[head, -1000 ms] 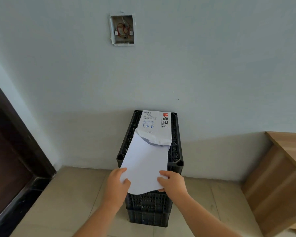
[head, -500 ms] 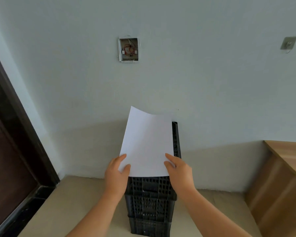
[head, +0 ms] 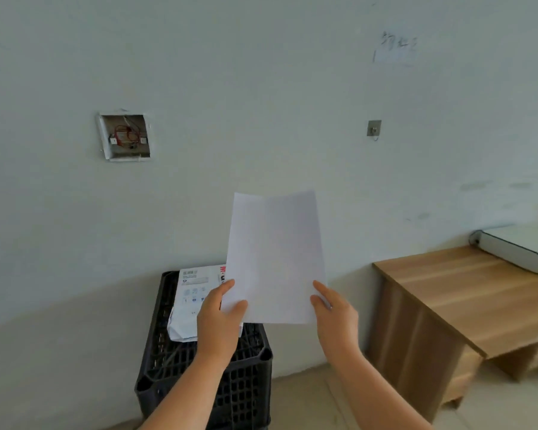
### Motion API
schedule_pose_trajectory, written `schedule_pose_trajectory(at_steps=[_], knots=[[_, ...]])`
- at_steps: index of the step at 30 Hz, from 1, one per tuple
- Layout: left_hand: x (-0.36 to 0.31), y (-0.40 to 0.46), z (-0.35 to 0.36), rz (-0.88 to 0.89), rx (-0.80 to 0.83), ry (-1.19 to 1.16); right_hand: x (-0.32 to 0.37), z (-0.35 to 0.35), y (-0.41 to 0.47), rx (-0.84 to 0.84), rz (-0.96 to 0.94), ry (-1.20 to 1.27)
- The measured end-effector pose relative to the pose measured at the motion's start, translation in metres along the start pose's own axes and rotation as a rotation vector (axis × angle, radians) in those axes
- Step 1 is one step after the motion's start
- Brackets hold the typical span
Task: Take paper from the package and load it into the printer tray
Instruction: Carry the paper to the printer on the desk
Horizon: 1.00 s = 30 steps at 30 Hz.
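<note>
My left hand [head: 219,321] pinches the bottom left corner of the paper [head: 275,257], thumb over the front face and the other fingers tucked behind. My right hand [head: 334,315] grips the bottom right edge the same way, thumb lying up along the sheet's side. Between the two hands the white paper stands nearly upright in the air, its top leaning slightly toward eleven o'clock, with a soft vertical crease running down it. I cannot tell whether it is a single sheet or a thin stack.

At about nine o'clock from my left hand, and partly hidden behind it, the paper package [head: 194,301] lies on top of a black plastic crate [head: 246,389]; its near end is torn open and crumpled. The crate stands on the tiled floor against the pale wall [head: 261,103].

At three o'clock from my right hand, well apart from it, a wooden desk [head: 466,293] sits along the wall. On its far right end, at roughly two o'clock, rests the grey printer [head: 516,246], cut off by the frame edge, with a bit of white showing at its low end.

Up on the wall at eleven o'clock is an open electrical box [head: 125,137] with red wires, and at one o'clock a small metal hook plate [head: 374,128].
</note>
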<state>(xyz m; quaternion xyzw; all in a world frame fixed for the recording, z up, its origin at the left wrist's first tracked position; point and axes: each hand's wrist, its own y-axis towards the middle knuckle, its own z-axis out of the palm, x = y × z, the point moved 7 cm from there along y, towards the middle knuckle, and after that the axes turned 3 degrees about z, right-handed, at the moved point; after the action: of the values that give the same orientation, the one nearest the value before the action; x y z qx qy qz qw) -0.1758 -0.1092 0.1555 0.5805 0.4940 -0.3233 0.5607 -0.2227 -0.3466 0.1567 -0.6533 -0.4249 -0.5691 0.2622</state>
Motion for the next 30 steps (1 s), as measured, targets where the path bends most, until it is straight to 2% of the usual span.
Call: schedule_pose_trajectory(at_steps=[6,14,26,30], knots=[[-0.010,0.012,0.083,0.219,0.206,0.066,-0.022,-0.058,0.017,-0.230,-0.018,-0.118],[-0.029,0.001,0.230,0.346,0.394,0.045,-0.071,-0.177,0.048,-0.442,0.029,-0.184],[-0.105,-0.025,0.474,0.410,0.588,-0.024,-0.119,-0.388,0.123,-0.633,-0.011,-0.208],[-0.123,-0.031,0.542,0.377,0.662,-0.104,-0.129,-0.446,0.144,-0.707,-0.017,-0.217]])
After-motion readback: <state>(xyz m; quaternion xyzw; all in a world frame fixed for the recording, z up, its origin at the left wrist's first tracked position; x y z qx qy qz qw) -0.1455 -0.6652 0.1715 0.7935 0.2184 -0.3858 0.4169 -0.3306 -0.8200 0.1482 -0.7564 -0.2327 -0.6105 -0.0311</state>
